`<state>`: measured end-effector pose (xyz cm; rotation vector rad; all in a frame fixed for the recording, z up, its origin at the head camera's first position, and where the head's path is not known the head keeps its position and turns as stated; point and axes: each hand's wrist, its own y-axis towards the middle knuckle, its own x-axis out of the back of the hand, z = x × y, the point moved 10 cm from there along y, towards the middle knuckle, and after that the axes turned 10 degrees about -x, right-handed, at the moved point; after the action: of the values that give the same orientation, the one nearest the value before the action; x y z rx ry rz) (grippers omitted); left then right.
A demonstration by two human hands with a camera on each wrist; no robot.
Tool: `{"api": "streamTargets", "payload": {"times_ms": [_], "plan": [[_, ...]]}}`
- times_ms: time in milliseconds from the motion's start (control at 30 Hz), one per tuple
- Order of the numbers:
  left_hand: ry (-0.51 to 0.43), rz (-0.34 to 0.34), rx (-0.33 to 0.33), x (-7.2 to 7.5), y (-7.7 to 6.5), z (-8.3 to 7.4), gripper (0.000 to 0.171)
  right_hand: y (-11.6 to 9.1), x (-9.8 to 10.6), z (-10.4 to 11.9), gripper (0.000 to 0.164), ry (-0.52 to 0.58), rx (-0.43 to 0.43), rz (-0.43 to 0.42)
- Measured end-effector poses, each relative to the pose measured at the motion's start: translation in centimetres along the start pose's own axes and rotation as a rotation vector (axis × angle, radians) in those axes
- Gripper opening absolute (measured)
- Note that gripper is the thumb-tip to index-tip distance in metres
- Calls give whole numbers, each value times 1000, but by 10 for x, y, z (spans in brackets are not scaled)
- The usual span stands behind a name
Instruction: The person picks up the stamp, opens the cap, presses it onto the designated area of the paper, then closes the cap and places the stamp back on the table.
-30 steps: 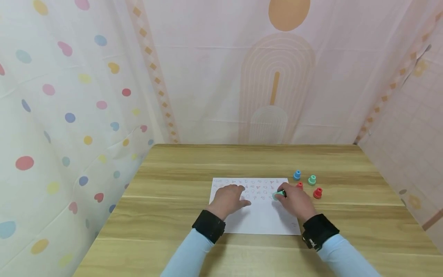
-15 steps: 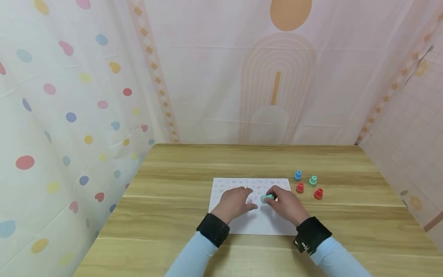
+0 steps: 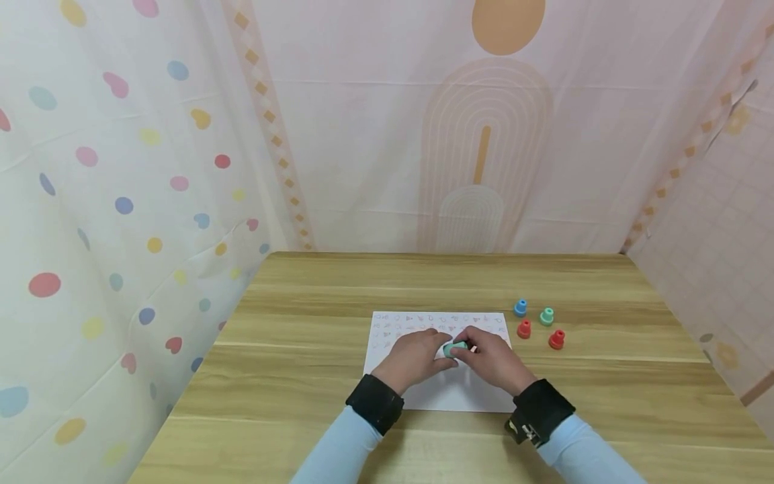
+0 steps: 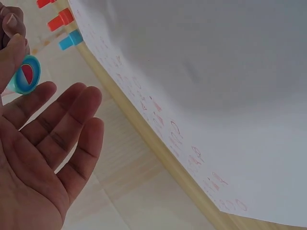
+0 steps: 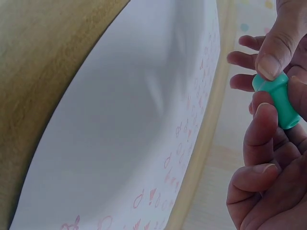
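A small teal-green toy stamp point(image 3: 455, 349) is pinched by the right hand point(image 3: 496, 361) above the white paper sheet point(image 3: 459, 396). Its round end, with a teal rim and a red patch inside, faces the left hand point(image 3: 412, 357) in the left wrist view. The left fingers are spread and loosely extended, index fingertip point(image 4: 47, 90) right at the stamp's rim. In the right wrist view, the left thumb point(image 5: 271, 62) rests at the wide end, while right fingers curl round the narrow waist. Small reddish printed marks point(image 5: 152, 195) run in rows over the sheet's far half.
Right of the sheet stand a blue stamp point(image 3: 520, 308), another green stamp point(image 3: 547, 316), a red stamp point(image 3: 524, 329) and a second red stamp point(image 3: 557, 339). Beneath lies a wooden table point(image 3: 290, 376); patterned curtains point(image 3: 363, 168) hang behind and at both sides.
The right hand has carried the green stamp leftward from the sheet's right side to the left hand. The left hand has shifted slightly right, its thumb and index finger now at the stamp.
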<state>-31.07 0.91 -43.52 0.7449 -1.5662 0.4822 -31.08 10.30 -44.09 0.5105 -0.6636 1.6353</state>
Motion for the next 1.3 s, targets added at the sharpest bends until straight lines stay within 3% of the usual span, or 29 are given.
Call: {"api": "streamTargets", "payload": {"times_ms": [167, 467, 800, 1033, 1300], "plan": [[12, -23, -50, 2, 1, -5, 34, 1, -1, 0, 7, 12, 3, 8], [-49, -33, -56, 3, 3, -6, 26, 2, -1, -2, 5, 48, -1, 14], [-86, -119, -9, 14, 3, 1, 26, 3, 7, -4, 13, 146, -26, -48], [-79, -114, 35, 17, 1, 10, 23, 5, 20, -9, 20, 169, -36, -30], [-66, -115, 81, 20, -3, 20, 23, 10, 38, -14, 25, 113, -46, -19]]}}
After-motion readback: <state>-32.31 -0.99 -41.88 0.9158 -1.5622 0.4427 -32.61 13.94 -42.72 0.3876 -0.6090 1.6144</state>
